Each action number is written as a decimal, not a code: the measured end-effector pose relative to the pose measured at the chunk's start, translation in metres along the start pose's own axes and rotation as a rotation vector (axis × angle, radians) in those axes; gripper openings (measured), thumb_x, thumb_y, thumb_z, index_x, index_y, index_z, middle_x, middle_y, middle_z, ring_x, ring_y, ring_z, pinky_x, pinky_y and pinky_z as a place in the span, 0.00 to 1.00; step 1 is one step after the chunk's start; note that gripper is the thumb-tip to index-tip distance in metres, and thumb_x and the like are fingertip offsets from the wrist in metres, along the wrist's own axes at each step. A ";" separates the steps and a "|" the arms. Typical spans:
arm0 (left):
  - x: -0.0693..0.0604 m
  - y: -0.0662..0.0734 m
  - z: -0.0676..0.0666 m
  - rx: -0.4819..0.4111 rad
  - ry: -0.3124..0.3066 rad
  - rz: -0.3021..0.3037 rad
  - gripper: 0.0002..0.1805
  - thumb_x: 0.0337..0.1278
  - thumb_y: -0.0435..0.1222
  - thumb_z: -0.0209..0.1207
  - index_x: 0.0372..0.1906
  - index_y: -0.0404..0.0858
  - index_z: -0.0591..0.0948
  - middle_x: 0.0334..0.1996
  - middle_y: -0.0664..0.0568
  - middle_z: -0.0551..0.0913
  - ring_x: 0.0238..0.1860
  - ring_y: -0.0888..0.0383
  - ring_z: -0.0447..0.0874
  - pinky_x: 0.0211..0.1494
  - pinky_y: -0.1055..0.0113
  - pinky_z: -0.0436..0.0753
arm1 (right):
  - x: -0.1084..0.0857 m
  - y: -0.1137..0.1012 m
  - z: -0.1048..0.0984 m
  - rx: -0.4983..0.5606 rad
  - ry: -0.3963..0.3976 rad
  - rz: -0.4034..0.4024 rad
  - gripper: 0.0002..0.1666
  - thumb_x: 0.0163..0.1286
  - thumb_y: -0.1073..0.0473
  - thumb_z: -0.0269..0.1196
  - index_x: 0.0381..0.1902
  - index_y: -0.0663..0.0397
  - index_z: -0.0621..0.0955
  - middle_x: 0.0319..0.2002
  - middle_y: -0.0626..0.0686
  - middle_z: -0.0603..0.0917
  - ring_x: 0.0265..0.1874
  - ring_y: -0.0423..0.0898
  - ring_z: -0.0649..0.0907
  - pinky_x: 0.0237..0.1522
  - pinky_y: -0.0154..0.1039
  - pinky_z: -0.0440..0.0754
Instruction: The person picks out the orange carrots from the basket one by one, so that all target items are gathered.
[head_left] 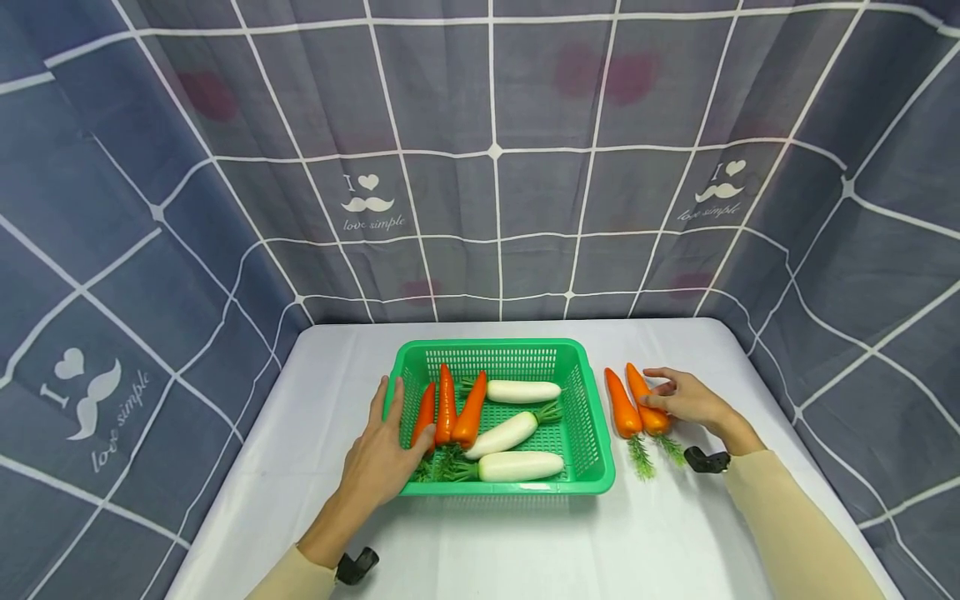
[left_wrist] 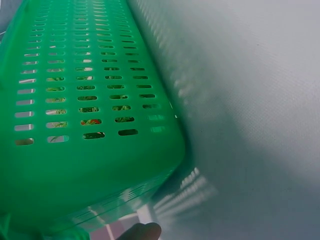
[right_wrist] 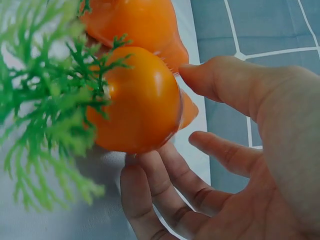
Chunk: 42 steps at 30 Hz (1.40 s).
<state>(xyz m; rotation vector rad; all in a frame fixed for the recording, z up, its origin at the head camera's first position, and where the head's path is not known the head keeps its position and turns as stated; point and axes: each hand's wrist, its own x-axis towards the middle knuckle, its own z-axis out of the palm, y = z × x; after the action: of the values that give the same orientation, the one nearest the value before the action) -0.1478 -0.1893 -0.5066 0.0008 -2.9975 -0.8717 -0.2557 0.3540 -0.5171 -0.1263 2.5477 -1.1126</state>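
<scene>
At the left end of a green plastic basket (head_left: pixel 592 417), my left hand (head_left: pixel 382 454) rests on the rim, fingers nearly straight and thumb over the inside. The left wrist view shows the basket's slotted side (left_wrist: pixel 85 165) and one fingertip (left_wrist: pixel 142 231). Inside lie three carrots (head_left: pixel 471 410) and three white radishes (head_left: pixel 521 467), all with green tops. Right of the basket, two more carrots lie side by side on the table. My right hand (head_left: pixel 678 398) holds the right-hand carrot (right_wrist: pixel 137 102), thumb on one side and fingers curled on the other. The other carrot (head_left: pixel 622 404) lies beside it.
A white cloth (head_left: pixel 495 550) covers the table under the basket and the carrots. Grey-blue curtains (head_left: pixel 450 100) with white grid lines stand behind the table and along both sides. Black wrist mounts (head_left: pixel 357 565) sit at both sleeves.
</scene>
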 end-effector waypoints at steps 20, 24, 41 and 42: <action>0.000 -0.001 0.000 0.001 0.001 0.004 0.58 0.85 0.62 0.64 0.99 0.45 0.46 1.00 0.43 0.38 0.17 0.54 0.76 0.20 0.62 0.74 | -0.007 -0.020 -0.005 -0.069 0.158 -0.059 0.45 0.86 0.48 0.71 0.89 0.64 0.70 0.71 0.77 0.84 0.52 0.59 0.92 0.47 0.42 0.86; 0.000 -0.001 0.000 0.001 0.001 0.008 0.58 0.85 0.62 0.64 0.99 0.46 0.46 1.00 0.43 0.38 0.18 0.54 0.77 0.20 0.62 0.74 | -0.009 -0.035 -0.004 -0.097 0.183 -0.098 0.44 0.86 0.48 0.72 0.88 0.61 0.72 0.71 0.76 0.86 0.55 0.62 0.92 0.51 0.44 0.86; 0.001 -0.002 0.001 0.002 0.005 0.015 0.57 0.86 0.63 0.62 0.99 0.46 0.45 1.00 0.43 0.38 0.18 0.55 0.77 0.21 0.62 0.74 | -0.012 -0.127 0.028 -0.153 0.218 -0.289 0.39 0.85 0.51 0.74 0.86 0.56 0.77 0.68 0.69 0.87 0.54 0.58 0.89 0.50 0.46 0.87; 0.000 -0.002 0.000 0.000 0.005 0.015 0.57 0.86 0.63 0.62 0.99 0.46 0.45 1.00 0.43 0.38 0.18 0.55 0.77 0.21 0.62 0.74 | -0.011 -0.133 0.031 -0.152 0.210 -0.303 0.39 0.85 0.52 0.74 0.86 0.57 0.77 0.68 0.70 0.87 0.54 0.58 0.89 0.49 0.46 0.88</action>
<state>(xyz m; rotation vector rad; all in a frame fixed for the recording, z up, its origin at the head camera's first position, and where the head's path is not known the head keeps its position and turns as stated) -0.1482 -0.1908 -0.5081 -0.0193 -2.9894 -0.8684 -0.2421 0.2442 -0.4367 -0.4717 2.8714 -1.0850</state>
